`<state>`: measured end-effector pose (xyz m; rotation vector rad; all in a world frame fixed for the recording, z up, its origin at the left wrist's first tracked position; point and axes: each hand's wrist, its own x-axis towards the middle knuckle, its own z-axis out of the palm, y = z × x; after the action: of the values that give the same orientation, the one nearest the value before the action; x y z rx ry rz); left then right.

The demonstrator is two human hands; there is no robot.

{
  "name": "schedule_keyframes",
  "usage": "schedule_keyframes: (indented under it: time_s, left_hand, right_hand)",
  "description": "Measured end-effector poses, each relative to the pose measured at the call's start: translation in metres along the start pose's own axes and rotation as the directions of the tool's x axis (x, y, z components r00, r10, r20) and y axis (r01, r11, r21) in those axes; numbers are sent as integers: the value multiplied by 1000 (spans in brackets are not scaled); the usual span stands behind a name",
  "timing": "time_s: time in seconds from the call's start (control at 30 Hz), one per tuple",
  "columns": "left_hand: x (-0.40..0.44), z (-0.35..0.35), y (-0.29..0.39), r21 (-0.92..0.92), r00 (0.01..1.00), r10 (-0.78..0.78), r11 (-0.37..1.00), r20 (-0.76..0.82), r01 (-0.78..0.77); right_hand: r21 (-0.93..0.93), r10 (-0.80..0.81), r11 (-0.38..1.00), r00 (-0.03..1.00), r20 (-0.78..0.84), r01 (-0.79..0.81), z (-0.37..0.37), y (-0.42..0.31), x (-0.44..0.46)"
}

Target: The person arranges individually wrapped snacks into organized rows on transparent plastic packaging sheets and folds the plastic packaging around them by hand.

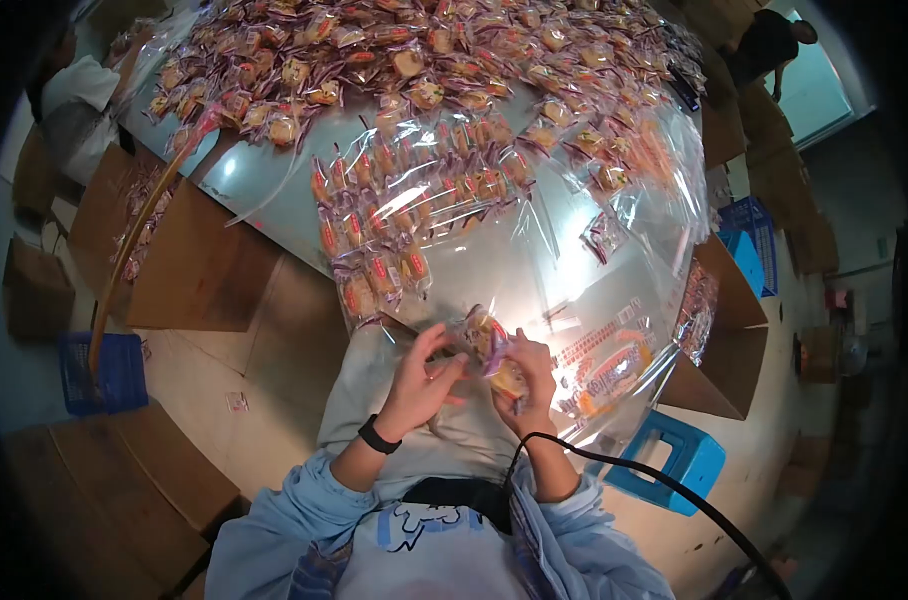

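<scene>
My right hand (526, 375) is closed on wrapped snacks (489, 340) near the table's front edge, with a second yellowish packet (509, 380) beside its fingers. To their left, my left hand (432, 380) has its fingers apart and curved toward the packets, holding nothing that I can see. Beyond my hands, rows of wrapped snacks (384, 215) lie side by side under clear plastic film on the metal table (274, 180). A single packet (604, 235) rests farther right. Printed clear plastic (604, 365) lies to the right of my right hand.
A large heap of wrapped snacks (424, 50) covers the table's far part. Cardboard boxes (199, 255) (724, 350) stand at both sides. A blue stool (669, 460) is at lower right, a blue crate (104, 370) at left. Two people (74, 100) (764, 50) are farther off.
</scene>
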<state>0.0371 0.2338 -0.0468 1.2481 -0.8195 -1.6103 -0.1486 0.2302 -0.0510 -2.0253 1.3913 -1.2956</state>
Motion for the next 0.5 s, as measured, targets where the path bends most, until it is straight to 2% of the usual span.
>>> schedule_keyframes:
  time_s: [0.03, 0.07, 0.1, 0.17, 0.27, 0.4, 0.5]
  left_hand:
    - [-1, -2, 9, 272, 991, 129, 955, -18, -119]
    - [0, -4, 15, 524, 966, 258, 823, 0, -219]
    - [2, -10, 18, 627, 913, 407, 700, 44, -342]
    - [6, -23, 25, 774, 739, 648, 366, 187, -517]
    - [23, -26, 53, 843, 574, 776, 107, 260, -527]
    - [42, -32, 80, 919, 568, 773, -46, 281, -392]
    - [58, -47, 68, 883, 605, 736, 23, 302, -469]
  right_hand:
    - [-108, -97, 988, 991, 97, 107, -9, -5, 11]
    - [-204, -181, 953, 963, 201, 222, -13, -8, 18]
    - [-252, -197, 934, 955, 224, 252, -7, -4, 20]
    - [-317, -282, 875, 917, 282, 367, 0, 1, 31]
    - [-384, -339, 788, 860, 381, 481, 9, 13, 43]
    - [-398, -391, 722, 808, 441, 567, 17, 22, 59]
    - [-372, -431, 699, 775, 462, 611, 29, 31, 66]
